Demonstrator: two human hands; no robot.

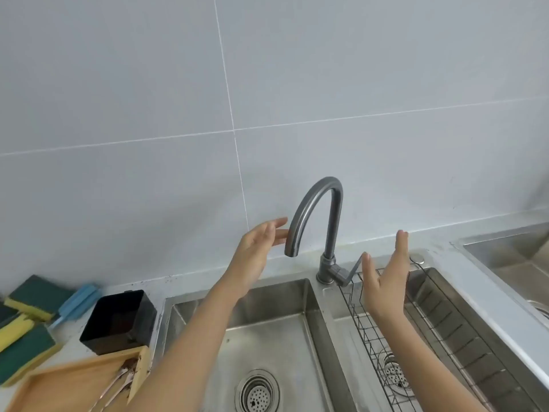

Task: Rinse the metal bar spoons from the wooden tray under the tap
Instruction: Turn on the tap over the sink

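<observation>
A grey arched tap (319, 209) rises behind a steel double sink (267, 331), with its spout over the left basin and no water running. My left hand (258, 248) is raised just left of the spout, fingers apart and close to it. Beside the tap's lever handle (350, 270) hovers my right hand (386, 281), open and empty. At the lower left a wooden tray (74, 385) holds metal bar spoons (118, 388), partly hidden by my left forearm.
A black square container (118, 319) stands by the tray. Green and yellow sponges (26, 322) and a blue item (78, 301) lie at the far left. A wire rack (374, 331) sits in the right basin. Another sink (511, 257) is at the right edge.
</observation>
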